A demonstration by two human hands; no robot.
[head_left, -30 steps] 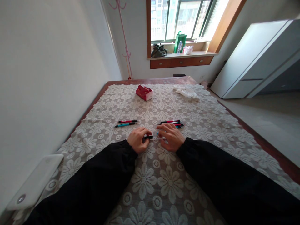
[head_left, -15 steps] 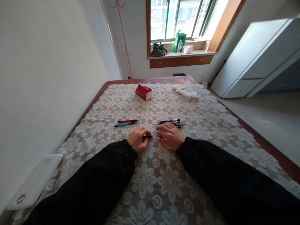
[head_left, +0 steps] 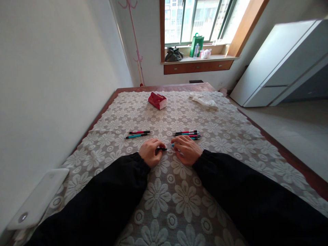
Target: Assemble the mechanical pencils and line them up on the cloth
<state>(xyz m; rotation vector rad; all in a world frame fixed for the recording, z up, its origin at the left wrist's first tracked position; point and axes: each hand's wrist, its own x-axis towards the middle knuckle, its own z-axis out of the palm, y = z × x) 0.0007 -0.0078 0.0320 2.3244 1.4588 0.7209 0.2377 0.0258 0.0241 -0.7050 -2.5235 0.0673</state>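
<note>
My left hand (head_left: 152,151) is closed around a black pen part (head_left: 162,149), whose tip sticks out between thumb and fingers toward the right. Opposite it, my right hand (head_left: 187,149) has curled fingers over a light-blue pen part (head_left: 173,145), mostly hidden under them. A thin pale strip (head_left: 170,151) shows between the two hands; I cannot make out what it is. Beyond the left hand lie a red-and-black pen (head_left: 139,132) and a blue-and-black pen (head_left: 136,136). Just past my right fingers, several pens (head_left: 186,132) in red, black and blue lie side by side.
A lace tablecloth (head_left: 157,196) with flower patterns covers the table. Toward the far end are a red tissue packet (head_left: 157,100) and a crumpled white plastic bag (head_left: 205,101). A white device (head_left: 38,200) stands at the near left by the wall.
</note>
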